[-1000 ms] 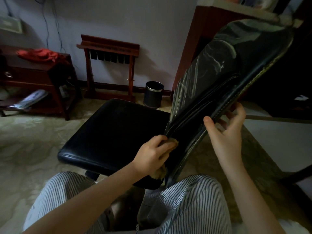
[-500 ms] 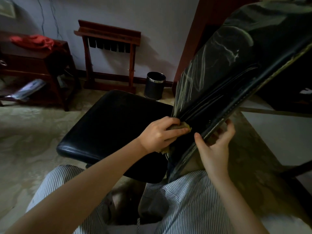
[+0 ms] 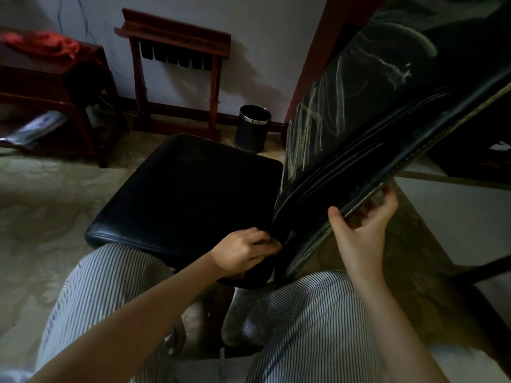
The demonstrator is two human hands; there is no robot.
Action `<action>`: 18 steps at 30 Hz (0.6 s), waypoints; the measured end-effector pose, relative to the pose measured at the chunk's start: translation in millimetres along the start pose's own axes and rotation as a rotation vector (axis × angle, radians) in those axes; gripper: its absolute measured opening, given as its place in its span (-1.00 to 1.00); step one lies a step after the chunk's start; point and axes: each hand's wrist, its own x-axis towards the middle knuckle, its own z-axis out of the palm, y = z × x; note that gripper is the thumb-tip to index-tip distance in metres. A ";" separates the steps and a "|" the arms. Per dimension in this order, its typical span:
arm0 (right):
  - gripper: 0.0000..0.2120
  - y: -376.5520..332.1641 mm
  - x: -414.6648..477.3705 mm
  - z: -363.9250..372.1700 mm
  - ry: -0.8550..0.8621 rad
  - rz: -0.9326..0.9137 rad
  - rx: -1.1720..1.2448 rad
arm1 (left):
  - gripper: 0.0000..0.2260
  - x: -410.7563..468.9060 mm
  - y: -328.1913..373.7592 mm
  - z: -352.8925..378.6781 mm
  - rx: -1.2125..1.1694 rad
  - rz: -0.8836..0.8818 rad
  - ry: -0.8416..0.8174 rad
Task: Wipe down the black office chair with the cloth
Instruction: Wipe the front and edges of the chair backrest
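Observation:
The black office chair fills the middle of the head view, its seat (image 3: 182, 194) flat and its backrest (image 3: 367, 120) slanting up to the right with pale wipe streaks. My left hand (image 3: 243, 251) grips a small tan cloth (image 3: 276, 244), mostly hidden under the fingers, at the crease where seat and backrest meet. My right hand (image 3: 362, 228) holds the backrest's stitched side edge, thumb on the front, fingers behind it.
My legs in striped trousers (image 3: 304, 313) sit close under the chair. A black waste bin (image 3: 253, 128) and a wooden rack (image 3: 177, 78) stand by the wall. A dark side table (image 3: 55, 87) with a red cloth is at the left, dark furniture at the right.
My left hand with the cloth went up the lower backrest, then came back down to the crease. My right hand slid along the backrest edge, keeping its hold.

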 end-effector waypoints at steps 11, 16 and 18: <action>-0.25 10.7 -0.7 2.5 -0.033 -0.026 0.014 | -0.69 56.6 27.7 -32.3 -0.258 -0.256 0.397; -0.27 10.3 -1.5 1.5 -0.049 -0.026 0.025 | -0.66 64.3 19.7 -16.8 -0.368 -0.346 0.446; -0.28 8.5 -2.4 1.1 -0.046 -0.023 0.014 | -0.68 61.3 20.8 -12.6 -0.409 -0.357 0.460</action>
